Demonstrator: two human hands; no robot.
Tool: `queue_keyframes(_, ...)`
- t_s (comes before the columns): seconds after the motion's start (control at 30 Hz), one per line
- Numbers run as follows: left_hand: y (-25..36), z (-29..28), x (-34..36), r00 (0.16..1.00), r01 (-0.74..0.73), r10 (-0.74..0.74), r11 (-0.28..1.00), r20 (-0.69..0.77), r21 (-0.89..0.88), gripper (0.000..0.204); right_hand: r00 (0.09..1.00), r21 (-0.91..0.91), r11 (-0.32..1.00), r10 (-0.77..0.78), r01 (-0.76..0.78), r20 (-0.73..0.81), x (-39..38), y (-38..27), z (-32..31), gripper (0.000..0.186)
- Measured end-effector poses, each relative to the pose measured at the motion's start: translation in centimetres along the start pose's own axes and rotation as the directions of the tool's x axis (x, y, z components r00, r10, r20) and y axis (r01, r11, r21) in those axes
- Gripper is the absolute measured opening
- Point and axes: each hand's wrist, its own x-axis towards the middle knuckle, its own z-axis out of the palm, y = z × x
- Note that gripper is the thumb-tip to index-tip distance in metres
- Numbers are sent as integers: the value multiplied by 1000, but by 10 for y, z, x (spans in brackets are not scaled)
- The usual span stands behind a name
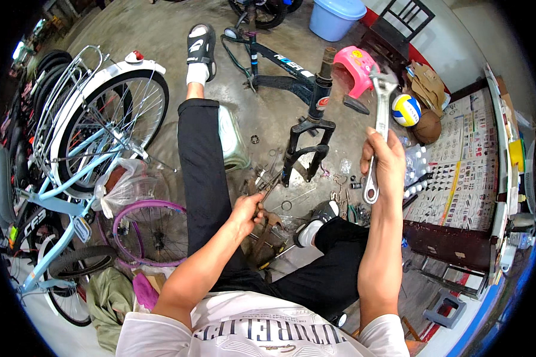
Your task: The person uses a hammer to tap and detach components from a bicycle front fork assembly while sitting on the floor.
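Observation:
Raised at the right, my right hand (385, 159) is closed around the handle of a silver adjustable wrench (382, 107), jaws upward. Lower and nearer the middle, my left hand (248, 212) grips a thin metal rod-like tool (271, 187) that slants up toward the fork; its exact kind is unclear. Between the hands stands a black bicycle fork (308, 140), legs pointing down toward me. It is fitted in the head tube of a black bicycle frame (292, 89), whose rusty steerer tube (326, 62) sticks out on top. The wrench is apart from the fork.
Tools and small parts (274, 229) lie on the floor between my legs. A light-blue bicycle (71, 196) and a purple wheel rim (152, 232) are at left. To the right are a pink stool (357, 68), a ball (406, 110), plastic bottles (415, 166) and a paper-covered board (458, 166).

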Motion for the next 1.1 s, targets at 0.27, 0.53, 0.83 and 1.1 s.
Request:
queue_keyframes(0.27,44,36,33,931,-366,360,914,62,177,21,976,-149,979,160,-137,150,19,21,-12,30)
queue_keyframes(0.53,97,98,110,769,-638,621,735,149,230,49,970,-95,975,212,-202,118,35,21,-6,29)
queue_keyframes(0.83,96,140,135,733,-664,651,748,197,-2,42,972,-22,973,230,-229,51,45,24,-18,29)
queue_keyframes(1.1,78,124,139,729,-667,665,743,162,-50,45,972,-19,975,222,-221,71,46,28,-21,28)
